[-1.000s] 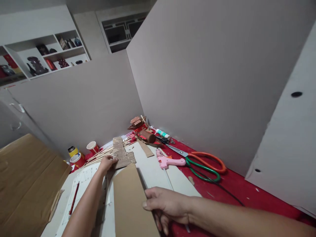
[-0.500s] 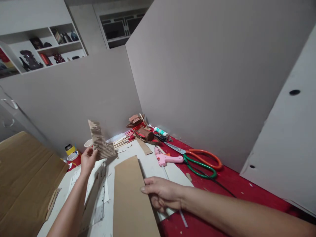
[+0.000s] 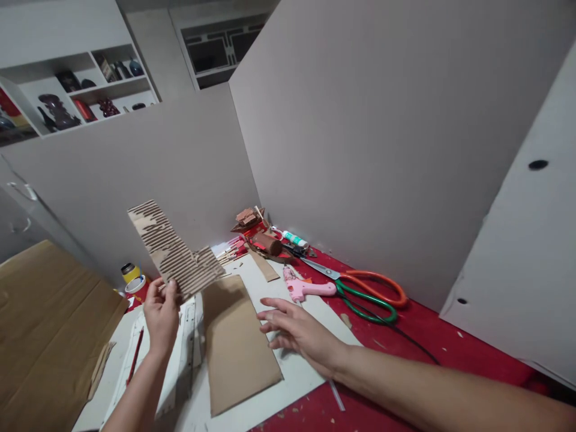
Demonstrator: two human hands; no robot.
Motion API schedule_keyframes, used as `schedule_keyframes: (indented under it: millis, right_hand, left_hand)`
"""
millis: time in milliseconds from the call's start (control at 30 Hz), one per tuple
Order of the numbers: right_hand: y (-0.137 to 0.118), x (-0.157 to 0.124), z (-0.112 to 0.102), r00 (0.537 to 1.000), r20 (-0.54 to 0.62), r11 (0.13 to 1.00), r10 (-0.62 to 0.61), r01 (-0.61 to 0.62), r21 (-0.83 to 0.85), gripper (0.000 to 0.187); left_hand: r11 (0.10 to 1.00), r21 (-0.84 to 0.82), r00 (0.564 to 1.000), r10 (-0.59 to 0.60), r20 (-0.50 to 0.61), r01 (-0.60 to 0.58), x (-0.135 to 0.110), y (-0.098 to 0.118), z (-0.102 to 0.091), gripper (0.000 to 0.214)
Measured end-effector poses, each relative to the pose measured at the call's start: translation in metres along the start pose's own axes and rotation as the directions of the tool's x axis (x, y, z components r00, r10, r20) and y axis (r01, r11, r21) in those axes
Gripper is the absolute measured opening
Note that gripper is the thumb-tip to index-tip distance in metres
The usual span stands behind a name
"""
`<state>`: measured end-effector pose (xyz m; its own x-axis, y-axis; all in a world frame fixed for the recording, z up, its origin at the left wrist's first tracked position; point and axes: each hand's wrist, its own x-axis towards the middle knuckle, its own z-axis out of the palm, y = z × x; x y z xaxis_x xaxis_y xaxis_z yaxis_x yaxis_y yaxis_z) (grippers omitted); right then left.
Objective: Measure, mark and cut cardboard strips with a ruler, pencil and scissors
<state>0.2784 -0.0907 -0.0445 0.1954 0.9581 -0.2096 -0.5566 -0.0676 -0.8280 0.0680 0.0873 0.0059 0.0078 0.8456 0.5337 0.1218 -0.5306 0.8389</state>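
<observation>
My left hand pinches the lower edge of an L-shaped piece of corrugated cardboard, its ridges bare and patches of torn paper left on it. It is held up off the table. Below and to the right, a flat, smooth cardboard sheet lies on the white board. Beside that sheet's right edge is my right hand, fingers spread and nothing in them. Just beyond it lies a pink glue gun, with a clear glue stick showing below my right wrist.
Large scissors with orange and green handles lie on the red table at the right. A big cardboard panel stands at the left. A red pencil, a tape roll and a brown cylinder lie around the board.
My right hand has let go of the smooth cardboard sheet, which now lies flat on the board. My left hand has turned the corrugated piece to face me, showing its L shape.
</observation>
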Motion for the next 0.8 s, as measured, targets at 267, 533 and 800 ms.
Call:
schedule_keyframes:
  millis: [267, 533, 800]
  right_hand:
    - [-0.001, -0.005, 0.000, 0.969, 0.239, 0.996, -0.064, 0.049, 0.068, 0.042]
    - [0.004, -0.003, -0.003, 0.976, 0.217, 1.000, 0.010, -0.009, -0.005, 0.040]
    - [0.007, -0.008, -0.002, 0.967, 0.252, 0.997, 0.025, -0.006, -0.075, 0.043]
  left_hand:
    - [0.963, -0.058, 0.916, -0.232, 0.326, 0.264, -0.066, 0.021, 0.022, 0.040]
    - [0.918, -0.084, 0.851, -0.322, 0.416, 0.388, -0.077, 0.030, 0.019, 0.040]
    - [0.908, -0.083, 0.784, -0.305, 0.541, 0.411, -0.089, 0.044, 0.007, 0.042]
